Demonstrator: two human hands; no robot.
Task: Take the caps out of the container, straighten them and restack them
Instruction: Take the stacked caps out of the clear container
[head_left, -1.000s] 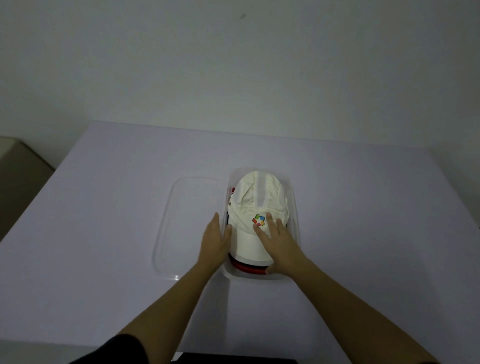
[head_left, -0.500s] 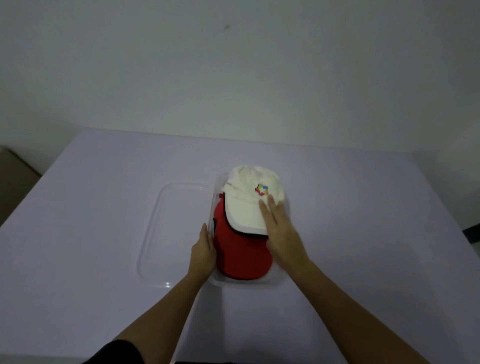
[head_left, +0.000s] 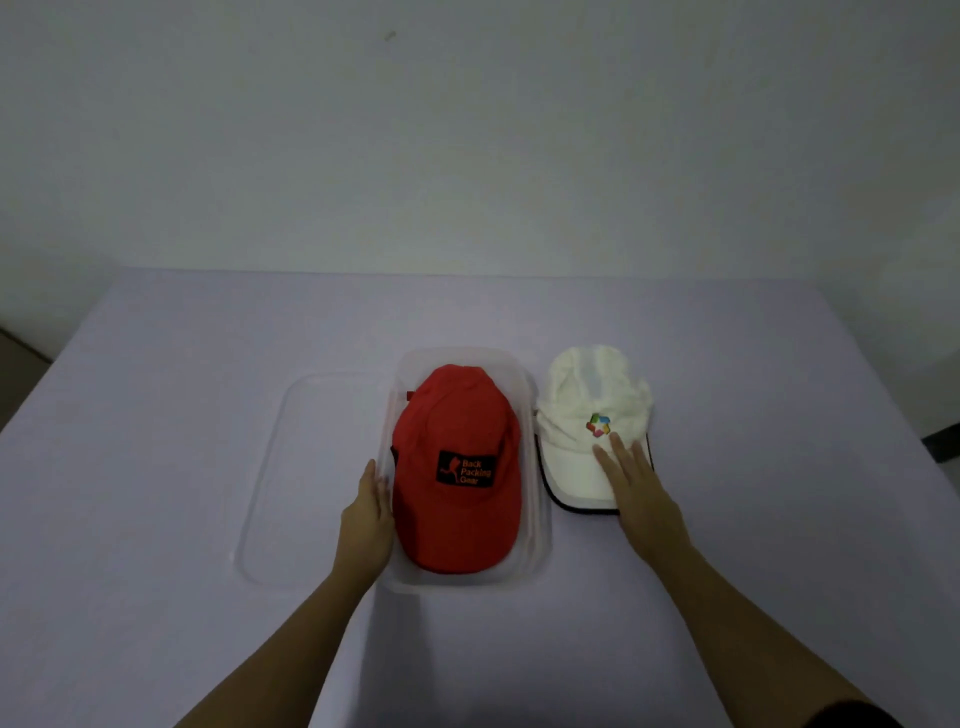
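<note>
Two caps mid-frame: red cap (head_left: 457, 441) inside the clear container (head_left: 539, 545), white cap (head_left: 587, 395) just right of it on the table (head_left: 156, 467). My left hand (head_left: 363, 525) lies flat against the container's left wall; my right hand (head_left: 641, 499), fingers straight, presses the white brim.

Dim, plain indoor room: pale wall (head_left: 467, 130) behind a lilac-covered table (head_left: 156, 467).

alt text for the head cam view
Right hand rests flat on a white cap lying on the table, right of a clear container holding a red cap. Left hand rests against the container's left wall, beside the clear lid.
</note>
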